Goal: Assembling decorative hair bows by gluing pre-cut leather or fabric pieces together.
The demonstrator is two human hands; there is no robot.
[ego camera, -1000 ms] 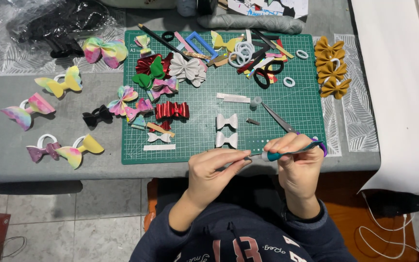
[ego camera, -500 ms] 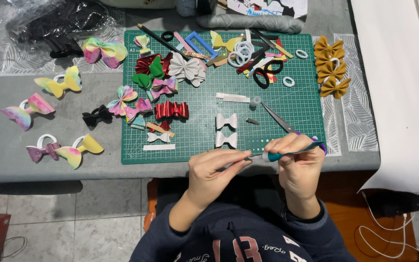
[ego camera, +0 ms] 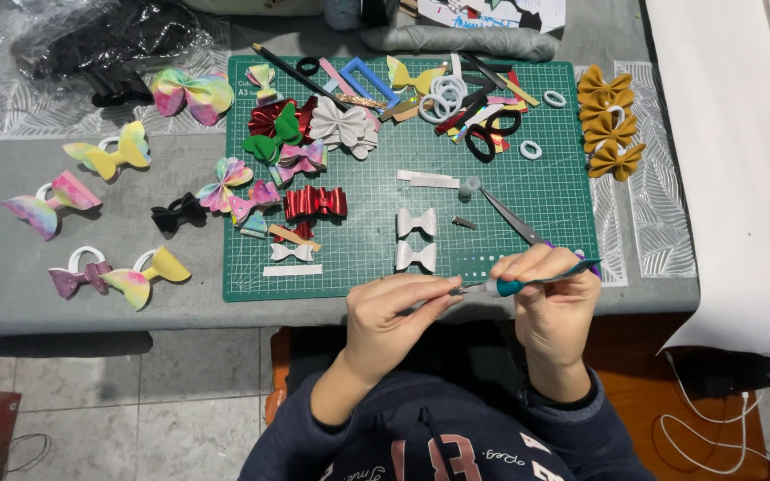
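Grey table (ego camera: 91, 294), green mat (ego camera: 376, 178) strewn with bows. Near edge, right: right hand (ego camera: 552, 298) clamped on teal-handled tool (ego camera: 528, 283), tip pointing left. Left hand (ego camera: 394, 316) pinched shut at that tip, close beside right. Scissors (ego camera: 511, 218) just beyond.

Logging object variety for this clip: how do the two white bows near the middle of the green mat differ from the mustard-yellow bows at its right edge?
The white bows are two, lying wholly on the green cutting mat; the mustard-yellow bows are four, stacked along the mat's right edge and partly off it. The white ones look flatter and plainer, the yellow ones fuller and more folded. Both groups sit in a vertical column, untouched by either hand.
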